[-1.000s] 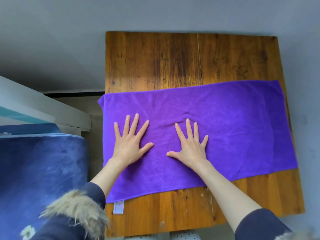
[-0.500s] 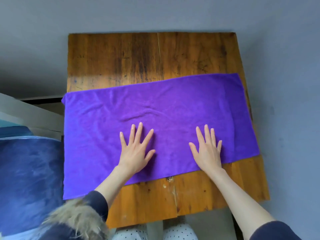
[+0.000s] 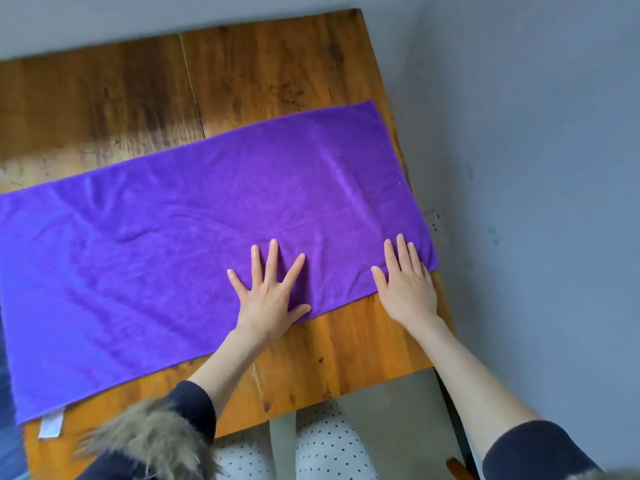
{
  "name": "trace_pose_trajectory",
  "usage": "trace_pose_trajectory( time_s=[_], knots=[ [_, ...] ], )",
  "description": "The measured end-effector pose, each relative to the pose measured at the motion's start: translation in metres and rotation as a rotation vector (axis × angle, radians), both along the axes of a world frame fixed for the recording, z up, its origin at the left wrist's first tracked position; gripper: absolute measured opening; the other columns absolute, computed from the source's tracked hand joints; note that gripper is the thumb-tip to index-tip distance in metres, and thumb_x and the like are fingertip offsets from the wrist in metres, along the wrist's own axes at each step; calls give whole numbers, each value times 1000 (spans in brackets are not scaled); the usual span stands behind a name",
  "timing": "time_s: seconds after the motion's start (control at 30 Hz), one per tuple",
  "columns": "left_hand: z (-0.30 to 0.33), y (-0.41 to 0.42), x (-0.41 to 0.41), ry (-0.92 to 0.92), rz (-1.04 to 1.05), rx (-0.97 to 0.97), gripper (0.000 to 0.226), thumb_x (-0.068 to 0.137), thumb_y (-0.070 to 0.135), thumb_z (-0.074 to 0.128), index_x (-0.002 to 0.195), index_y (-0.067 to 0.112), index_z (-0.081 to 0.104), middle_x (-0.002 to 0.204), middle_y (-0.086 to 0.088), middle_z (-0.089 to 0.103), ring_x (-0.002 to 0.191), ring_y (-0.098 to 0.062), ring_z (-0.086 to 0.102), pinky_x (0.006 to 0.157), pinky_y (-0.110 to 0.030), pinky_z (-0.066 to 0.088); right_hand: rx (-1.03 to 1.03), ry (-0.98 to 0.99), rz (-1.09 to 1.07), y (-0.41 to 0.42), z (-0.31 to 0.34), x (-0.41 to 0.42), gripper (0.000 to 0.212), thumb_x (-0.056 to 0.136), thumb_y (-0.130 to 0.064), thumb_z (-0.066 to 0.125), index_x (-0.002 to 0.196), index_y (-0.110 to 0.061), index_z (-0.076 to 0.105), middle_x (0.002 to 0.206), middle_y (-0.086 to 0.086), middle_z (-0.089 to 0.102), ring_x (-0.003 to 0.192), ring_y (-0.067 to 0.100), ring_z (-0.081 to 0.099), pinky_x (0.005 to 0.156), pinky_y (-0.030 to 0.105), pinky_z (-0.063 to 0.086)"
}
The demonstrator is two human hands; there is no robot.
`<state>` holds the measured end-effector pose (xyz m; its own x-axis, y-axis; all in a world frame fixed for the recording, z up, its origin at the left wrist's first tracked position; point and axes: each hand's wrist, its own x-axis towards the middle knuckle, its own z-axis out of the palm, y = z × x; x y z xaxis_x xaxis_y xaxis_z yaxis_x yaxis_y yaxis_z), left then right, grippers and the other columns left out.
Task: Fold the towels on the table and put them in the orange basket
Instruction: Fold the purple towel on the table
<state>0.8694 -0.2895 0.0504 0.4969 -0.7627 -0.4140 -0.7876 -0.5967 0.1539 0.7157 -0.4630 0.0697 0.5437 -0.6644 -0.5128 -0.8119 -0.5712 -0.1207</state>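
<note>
Sliding rightward, the flat left hand (image 3: 268, 296) and right hand (image 3: 407, 284) are pressing the spread, faintly wrinkled purple towel (image 3: 194, 244).

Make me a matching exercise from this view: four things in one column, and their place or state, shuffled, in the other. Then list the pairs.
Column 1
1. purple towel
2. left hand
3. right hand
4. white tag

Column 2
A. flat near the towel's right end
B. spread flat across the wooden table
C. sticking out at the towel's near left corner
D. fingers fanned, flat on the towel's near edge

Pairs: 1-B, 2-D, 3-A, 4-C
</note>
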Motion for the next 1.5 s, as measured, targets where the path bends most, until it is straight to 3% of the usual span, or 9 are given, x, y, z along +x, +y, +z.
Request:
trace_pose_trajectory(
  time_s=[0.17, 0.37, 0.63, 0.83, 0.97, 1.13, 1.27, 1.4, 1.5],
  knots=[
    [1, -3, -10, -3, -21, 11, 101, 58, 56, 78, 141, 34, 24, 150, -20, 27, 135, -50, 21, 80, -81, 26, 5, -9, -18, 5, 2, -21, 61, 98, -48, 23, 150, -21, 6, 159, 2, -1, 146, 21, 2, 115, 41, 16],
    [7, -35, -6, -24, 41, -122, 65, 81, 61, 36, 139, 32, 36, 147, -18, 30, 138, -43, 22, 93, -77, 16, -151, -289, -222, -10, 4, -28, 38, 97, -26, 43, 131, -12, 52, 144, 10, 42, 130, 28, 41, 99, 46, 37],
    [5, -153, 13, -88, -165, -245, 62, 93, 49, 41, 147, 26, 22, 157, -11, 7, 144, -37, 0, 109, -64, 5, 192, -242, -636, -62, -4, -27, 50, 95, -40, 44, 137, -13, 39, 138, 8, 48, 124, 28, 47, 105, 51, 35],
    [-10, -192, 11, -51, -267, -83, 75, 88, 62, 37, 149, 32, 3, 158, -4, -9, 143, -34, -10, 109, -65, 2, 225, -321, -678, -72, -2, -39, 29, 91, -26, 58, 117, -12, 58, 112, 6, 64, 96, 20, 58, 86, 31, 46],
    [-8, -208, 8, -22, -277, -62, 76, 87, 62, 39, 148, 34, 3, 158, -3, -10, 143, -34, -11, 107, -68, 1, 177, -347, -715, -79, 0, -45, 18, 91, -21, 60, 104, -10, 61, 91, 0, 60, 83, 15, 55, 63, 18, 35],
    [10, -229, -1, -59, -279, -174, 59, 95, 31, 45, 147, 28, 19, 157, -7, 3, 144, -34, -1, 108, -67, 2, 200, -466, -682, -86, 10, -49, 13, 89, -15, 61, 102, -13, 63, 89, 0, 60, 75, 9, 52, 56, 6, 33],
    [23, -249, -8, -12, -607, -280, 82, 79, -7, 41, 147, 34, 19, 158, -3, 2, 144, -34, -8, 113, -57, -2, 232, -571, -612, -82, 16, -46, 21, 90, -10, 58, 109, -11, 66, 95, -1, 55, 72, 0, 51, 60, 0, 38],
    [29, -253, -17, 128, -809, -309, 37, 86, 4, 47, 113, 24, 61, 147, 2, 38, 145, -26, 3, 115, -53, -6, 198, -607, -581, -76, 21, -45, 18, 91, -13, 58, 106, -10, 67, 98, -3, 55, 74, -1, 51, 62, 1, 39],
    [30, -246, -7, 187, -708, -302, 14, 90, 15, 53, 97, 18, 64, 116, 4, 62, 141, -18, 23, 116, -51, -3, 140, -623, -618, -77, 21, -48, 15, 91, -12, 57, 103, -9, 67, 97, -2, 55, 74, -2, 50, 62, 0, 39]
  ],
)
